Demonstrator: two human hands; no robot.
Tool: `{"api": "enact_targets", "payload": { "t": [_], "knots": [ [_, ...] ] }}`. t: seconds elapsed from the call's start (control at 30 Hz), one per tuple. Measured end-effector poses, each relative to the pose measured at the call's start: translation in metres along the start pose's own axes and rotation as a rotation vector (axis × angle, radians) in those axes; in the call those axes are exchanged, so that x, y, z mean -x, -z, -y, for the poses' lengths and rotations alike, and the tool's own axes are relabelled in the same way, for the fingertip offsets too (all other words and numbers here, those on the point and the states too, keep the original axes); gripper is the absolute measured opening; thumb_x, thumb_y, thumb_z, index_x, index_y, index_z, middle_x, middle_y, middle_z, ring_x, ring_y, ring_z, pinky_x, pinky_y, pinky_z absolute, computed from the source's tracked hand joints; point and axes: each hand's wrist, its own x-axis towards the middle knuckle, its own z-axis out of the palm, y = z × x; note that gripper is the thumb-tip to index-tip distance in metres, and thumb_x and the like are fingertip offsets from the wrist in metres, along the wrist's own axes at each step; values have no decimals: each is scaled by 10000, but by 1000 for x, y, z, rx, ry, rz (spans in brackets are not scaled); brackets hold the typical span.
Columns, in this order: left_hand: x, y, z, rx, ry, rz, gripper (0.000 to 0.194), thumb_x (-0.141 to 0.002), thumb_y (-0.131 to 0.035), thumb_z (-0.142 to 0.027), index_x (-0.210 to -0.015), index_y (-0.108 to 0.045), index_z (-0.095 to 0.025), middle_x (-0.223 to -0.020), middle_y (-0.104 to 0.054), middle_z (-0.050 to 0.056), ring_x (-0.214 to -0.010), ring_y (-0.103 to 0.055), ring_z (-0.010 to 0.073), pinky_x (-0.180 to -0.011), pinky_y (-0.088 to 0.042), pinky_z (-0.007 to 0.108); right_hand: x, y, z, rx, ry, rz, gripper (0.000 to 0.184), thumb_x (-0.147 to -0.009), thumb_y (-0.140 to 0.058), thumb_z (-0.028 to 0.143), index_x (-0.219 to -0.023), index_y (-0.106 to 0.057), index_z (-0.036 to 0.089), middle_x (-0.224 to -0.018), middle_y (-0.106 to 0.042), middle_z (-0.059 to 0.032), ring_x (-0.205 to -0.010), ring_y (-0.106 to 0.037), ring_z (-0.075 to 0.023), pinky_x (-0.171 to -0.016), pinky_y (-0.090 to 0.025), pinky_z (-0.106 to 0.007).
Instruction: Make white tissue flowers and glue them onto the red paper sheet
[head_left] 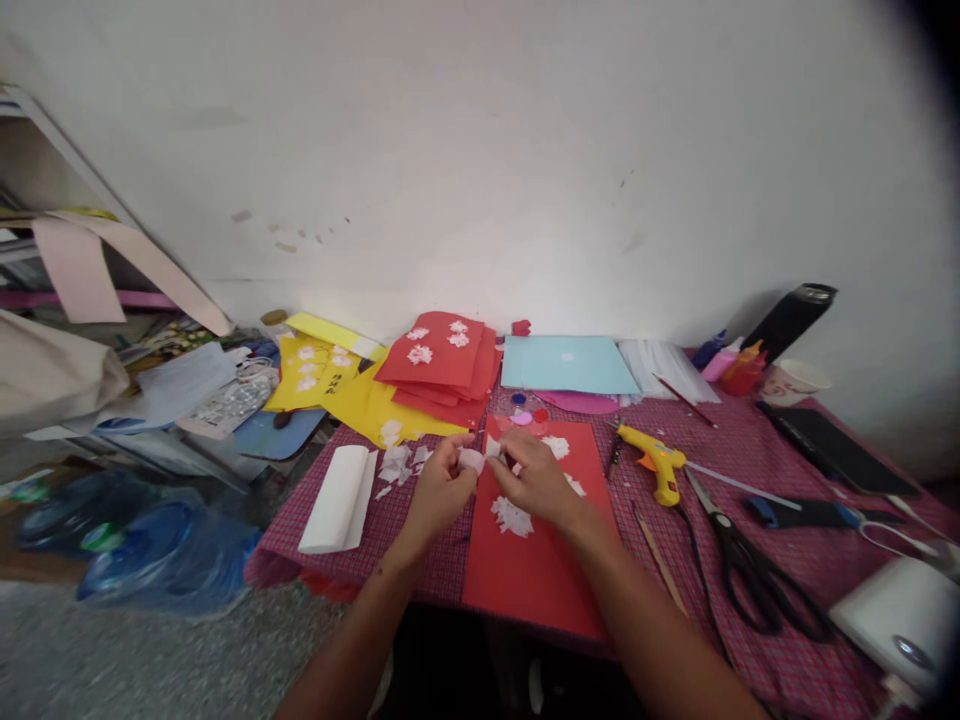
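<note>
My left hand point(442, 485) is closed on a small piece of white tissue paper point(471, 461), held at the left edge of a red sheet point(536, 590). Close beside it, my right hand point(538, 478) has its fingers pinched on a white scrap point(493, 447) over the same sheet. White crumpled-paper blossoms sit on the sheet, one point(512, 516) below my right hand and another point(556, 447) beyond it. Loose torn paper point(395, 465) lies left of my left hand, near a white tissue roll point(339, 500).
Red sheets with blossoms point(439, 350), yellow sheets point(367, 403) and a blue sheet point(568, 364) lie at the back. To the right are a yellow glue gun point(654, 462), black-handled scissors point(757, 575), a utility knife point(802, 514), paint bottles point(727, 362), a paper cup point(795, 382) and a tablet point(847, 450).
</note>
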Motion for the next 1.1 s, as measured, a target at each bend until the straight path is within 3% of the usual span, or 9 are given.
{"api": "enact_targets", "payload": {
  "t": [0.17, 0.37, 0.57, 0.67, 0.8, 0.97, 1.03, 1.1],
  "knots": [
    [3, -2, 2, 101, 23, 41, 439, -755, -635, -187, -1190, -578, -178, -743, -608, -35, -633, -582, 107, -642, -464, 225, 6, -3, -4, 118, 155, 103, 82, -882, -548, 133, -849, -551, 207, -823, -590, -55, -755, -540, -190, -659, -413, -295],
    [2, -3, -3, 160, 109, 10, 404, -822, -671, -455, -1123, -622, -189, -880, -631, 22, -697, -607, 146, -556, -506, 246, 8, -5, -4, 125, 233, 146, 165, -793, -550, 69, -892, -593, 195, -837, -616, -70, -760, -559, -202, -649, -442, -302],
    [0, 4, 1, 98, 105, 37, 369, -779, -663, -348, -1100, -619, -170, -734, -599, -20, -559, -558, 103, -524, -466, 221, 8, -2, 3, 1, 230, 154, 373, -725, -553, 41, -1054, -647, 190, -932, -657, -84, -795, -596, -206, -682, -478, -313],
    [-3, 19, 0, 31, 58, 38, 354, -776, -631, -279, -1113, -606, -170, -725, -578, -42, -558, -563, 89, -552, -463, 211, 5, 1, 3, -109, 115, 57, 318, -774, -556, 68, -1041, -662, 203, -905, -659, -66, -783, -600, -195, -702, -481, -316],
    [-14, 45, -3, -134, -82, -46, 382, -815, -589, -250, -1191, -582, -181, -743, -574, -49, -589, -552, 91, -558, -438, 201, 0, 0, -3, -158, -147, -126, 148, -857, -550, 137, -896, -674, 210, -791, -642, -31, -736, -585, -181, -698, -452, -315],
    [-23, 62, 3, -675, -215, 56, 286, -834, -555, -216, -1091, -679, -195, -795, -670, 6, -722, -614, 162, -687, -486, 286, -4, -5, -8, -505, -483, -142, 224, -805, -623, 226, -1026, -658, 211, -710, -532, 37, -593, -509, -136, -552, -412, -264],
    [-23, 61, 4, -833, -325, -9, 267, -817, -575, -202, -1055, -695, -193, -930, -713, 56, -894, -647, 220, -839, -502, 365, -6, -3, -6, -658, -567, -136, 262, -775, -656, 258, -1032, -638, 207, -685, -503, 56, -551, -491, -123, -518, -400, -253],
    [-20, 57, 3, -857, -441, -126, 253, -818, -594, -213, -1051, -690, -186, -1051, -709, 96, -1029, -632, 259, -950, -477, 423, -8, 0, -3, -736, -617, -121, 269, -755, -686, 282, -1005, -632, 197, -676, -532, 55, -541, -502, -118, -518, -405, -251]
  ]
}}
